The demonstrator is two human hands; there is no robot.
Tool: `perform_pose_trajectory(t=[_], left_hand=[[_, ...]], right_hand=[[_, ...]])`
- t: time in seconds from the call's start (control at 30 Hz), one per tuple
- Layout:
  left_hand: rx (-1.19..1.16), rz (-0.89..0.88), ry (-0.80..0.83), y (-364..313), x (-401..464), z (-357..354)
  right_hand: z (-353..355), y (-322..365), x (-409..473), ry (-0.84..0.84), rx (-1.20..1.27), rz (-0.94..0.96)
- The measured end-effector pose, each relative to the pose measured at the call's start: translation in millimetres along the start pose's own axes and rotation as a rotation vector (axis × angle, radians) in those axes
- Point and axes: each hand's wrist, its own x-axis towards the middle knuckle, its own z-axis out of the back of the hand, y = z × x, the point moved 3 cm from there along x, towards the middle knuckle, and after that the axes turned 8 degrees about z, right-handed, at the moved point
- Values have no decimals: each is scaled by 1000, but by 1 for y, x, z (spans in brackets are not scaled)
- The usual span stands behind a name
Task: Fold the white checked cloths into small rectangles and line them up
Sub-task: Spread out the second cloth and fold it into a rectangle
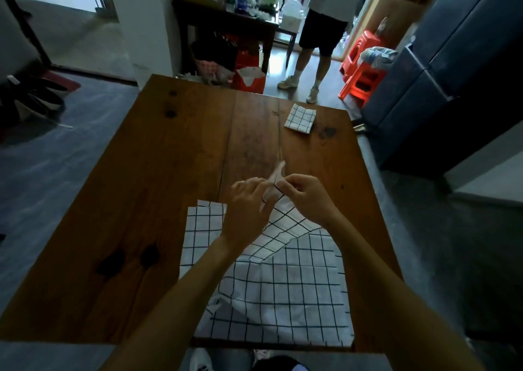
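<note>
A large white checked cloth [285, 283] lies rumpled on the near part of the wooden table [169, 172], reaching its front edge. One corner is lifted above the table. My left hand [246, 209] and my right hand [305, 195] meet at that raised corner, and both pinch it between their fingers. The tip of the corner sticks up blurred between the hands. A second white checked cloth [300, 119], folded into a small rectangle, rests flat near the table's far right corner, well apart from both hands.
A person in dark shorts [319, 30] stands beyond the table's far edge. Red plastic stools [362, 70] and a dark blue cabinet [441, 73] are on the right. A red bag [249, 80] sits on the floor behind the table, below a cluttered dark side table [232, 16].
</note>
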Motion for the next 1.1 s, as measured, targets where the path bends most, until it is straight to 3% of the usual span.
perform_pose_trajectory(t=[0.17,0.37,0.53,0.67,0.87,1.1], left_hand=[[-3,17,-86,-21,-6,4],[24,46,-87,-48,-9,-5],[85,38,-24,-66,-9,-15],[112,73,-38,-79,-12,-21],[87,235,-24,-59,-42,-18],[12,294,11,-57,-46,-22]], right_hand=[[11,1,-8,7,-47,103],[37,-15,-20,-190,-95,264],[52,-28,-29,-45,-207,390],[60,-33,-31,-22,-91,361],[98,-48,-33,-248,97,280],[98,-49,-36,-249,42,290]])
